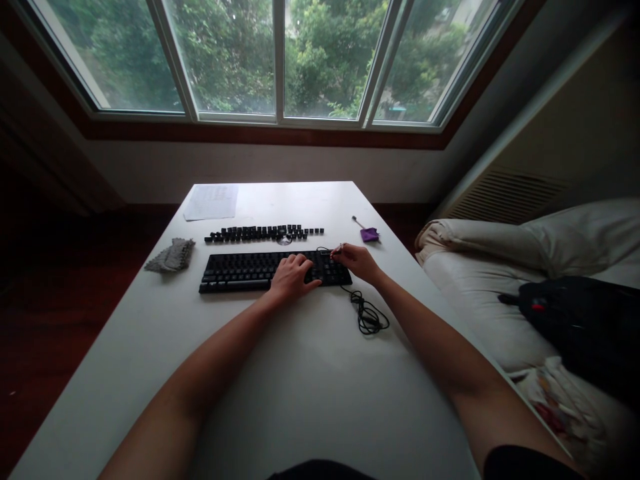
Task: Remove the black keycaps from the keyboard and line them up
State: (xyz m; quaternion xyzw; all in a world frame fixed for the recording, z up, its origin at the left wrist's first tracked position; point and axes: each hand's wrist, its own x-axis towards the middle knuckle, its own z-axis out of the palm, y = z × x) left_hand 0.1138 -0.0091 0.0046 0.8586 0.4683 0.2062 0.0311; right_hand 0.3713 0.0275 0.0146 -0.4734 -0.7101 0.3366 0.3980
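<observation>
A black keyboard (240, 270) lies across the middle of the white table (310, 387). My left hand (293, 277) rests flat on its right half, fingers spread over the keys. My right hand (356, 259) hovers at the keyboard's right end, fingers pinched on a small thin tool I cannot make out. Behind the keyboard, a row of loose black keycaps (263, 233) is laid out in lines. The keyboard's black cable (367, 317) lies coiled on the table to the right.
A grey cloth (173, 255) sits left of the keyboard. A paper sheet (211, 201) lies at the far left, a small purple brush (369, 233) at the far right. A white bed with a black bag (585, 327) borders the table's right. Windows stand behind.
</observation>
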